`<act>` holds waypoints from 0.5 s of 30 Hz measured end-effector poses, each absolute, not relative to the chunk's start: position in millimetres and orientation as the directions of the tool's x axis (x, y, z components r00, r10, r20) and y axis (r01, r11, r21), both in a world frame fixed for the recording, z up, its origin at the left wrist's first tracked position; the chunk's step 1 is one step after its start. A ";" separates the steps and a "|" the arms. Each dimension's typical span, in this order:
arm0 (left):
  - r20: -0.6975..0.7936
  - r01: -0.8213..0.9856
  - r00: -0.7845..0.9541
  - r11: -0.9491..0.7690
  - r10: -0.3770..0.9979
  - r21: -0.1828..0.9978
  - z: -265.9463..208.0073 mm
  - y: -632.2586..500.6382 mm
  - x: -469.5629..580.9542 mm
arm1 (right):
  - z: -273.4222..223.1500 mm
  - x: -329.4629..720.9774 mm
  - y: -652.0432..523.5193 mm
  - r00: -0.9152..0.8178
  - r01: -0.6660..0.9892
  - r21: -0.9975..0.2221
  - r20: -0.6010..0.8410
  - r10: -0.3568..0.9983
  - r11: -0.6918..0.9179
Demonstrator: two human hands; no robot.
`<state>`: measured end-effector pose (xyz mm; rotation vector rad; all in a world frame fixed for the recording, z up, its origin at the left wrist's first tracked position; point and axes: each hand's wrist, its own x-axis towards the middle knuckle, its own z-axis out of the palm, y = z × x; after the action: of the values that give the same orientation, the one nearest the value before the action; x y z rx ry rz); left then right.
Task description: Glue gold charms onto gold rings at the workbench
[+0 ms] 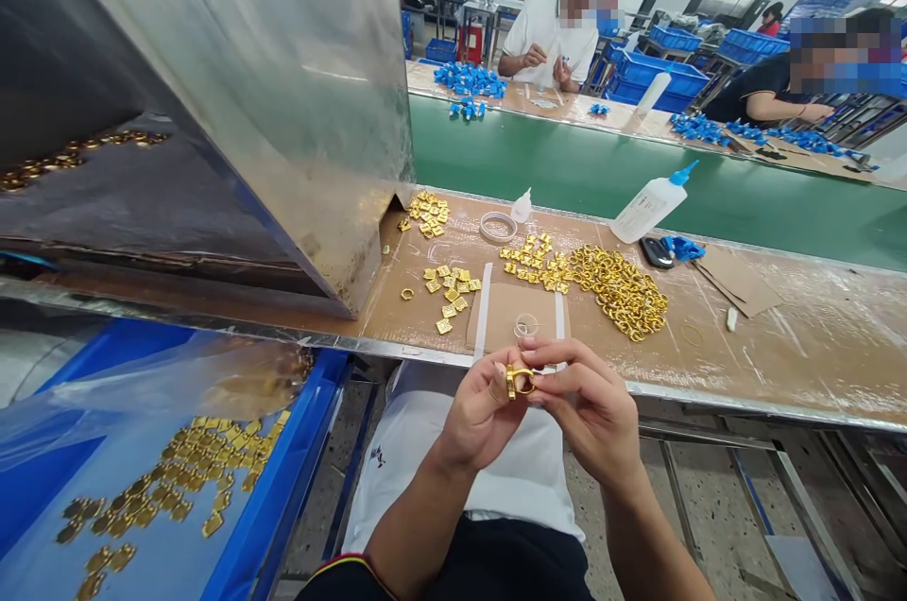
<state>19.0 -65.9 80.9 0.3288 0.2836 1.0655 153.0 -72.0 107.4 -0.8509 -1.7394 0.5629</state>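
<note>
Your left hand (476,412) and right hand (596,404) pinched one gold ring (511,383) — apparently adjusting it; the next move called for steadiness.

One gold ring (511,382), shiny, with an open round band and a broader, flat-faced head. Head directed to the left, band to the right. Held off the bench at its near edge, between the fingertips of the left hand (482,412) and right hand (593,404). Finer surface detail too small to tell.
</note>
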 end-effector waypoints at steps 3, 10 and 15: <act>-0.078 -0.796 0.445 0.433 0.892 0.423 79.6 -65.1 19.8 | 109.1 152.9 -73.1 -0.196 0.301 -0.711 0.606 0.771 0.635; -0.098 -0.797 0.426 0.425 0.899 0.430 78.5 -63.8 19.4 | 107.3 150.8 -73.5 -0.169 0.326 -0.719 0.594 0.786 0.613; -0.098 -0.838 0.423 0.430 0.901 0.337 81.2 -65.7 20.1 | 105.4 146.9 -74.7 -0.145 0.328 -0.729 0.590 0.795 0.601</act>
<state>20.1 -65.7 81.2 0.2523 0.2818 1.1024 146.9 -74.7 105.4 -0.9273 -1.7297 0.5303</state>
